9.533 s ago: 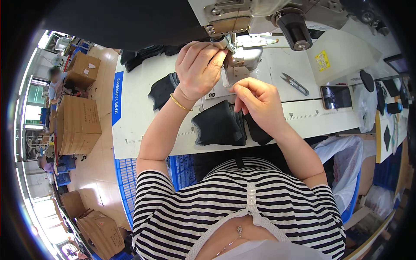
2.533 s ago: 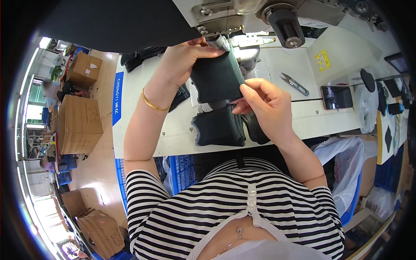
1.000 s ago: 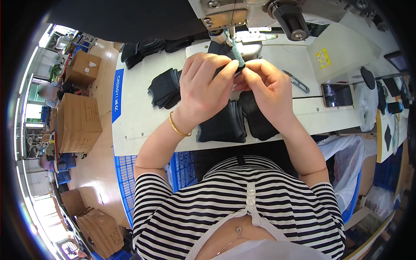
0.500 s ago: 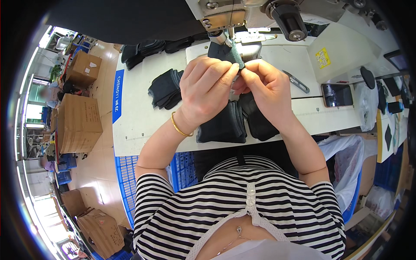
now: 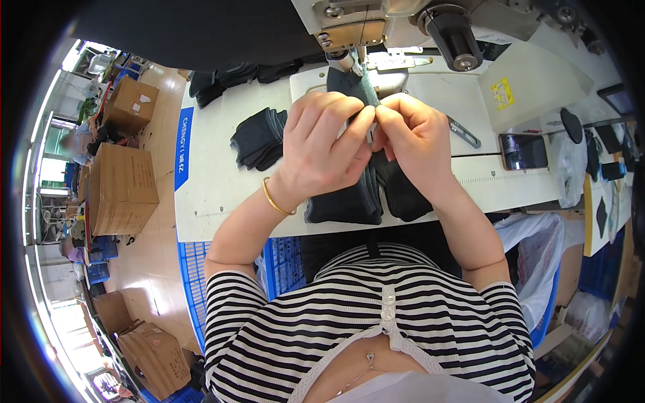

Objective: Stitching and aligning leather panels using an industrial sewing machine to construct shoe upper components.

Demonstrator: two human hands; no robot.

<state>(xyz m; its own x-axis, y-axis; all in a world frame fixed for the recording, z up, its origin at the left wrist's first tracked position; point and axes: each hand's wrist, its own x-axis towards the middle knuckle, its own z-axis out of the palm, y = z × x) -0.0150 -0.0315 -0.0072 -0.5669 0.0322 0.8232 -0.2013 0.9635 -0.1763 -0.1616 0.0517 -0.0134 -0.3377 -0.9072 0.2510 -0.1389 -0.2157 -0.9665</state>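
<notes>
A dark cloth piece with a grey-green edge (image 5: 366,91) lies under the needle area of a sewing machine (image 5: 356,33). My left hand (image 5: 326,141) and my right hand (image 5: 418,138) pinch its near end, thumb and forefinger closed, their fingertips almost meeting. The exact grip is partly hidden behind the fingers. Below my hands, a stack of dark folded cloth pieces (image 5: 344,205) rests at the table's front edge, with a black pile (image 5: 404,193) beside it on the right. Another dark stack (image 5: 259,140) sits left of my left wrist.
More dark piles (image 5: 228,80) lie at the back left of the white table (image 5: 215,191). To the right are a slim grey metal hand tool (image 5: 465,133), a phone (image 5: 523,151) and a clear plastic bag (image 5: 570,168). Blue crates (image 5: 285,265) stand below; cardboard boxes (image 5: 124,188) are on the floor at left.
My left hand's fingers have shifted slightly, and more of the grey-green edge shows above the fingertips. Both hands still pinch the cloth near the needle.
</notes>
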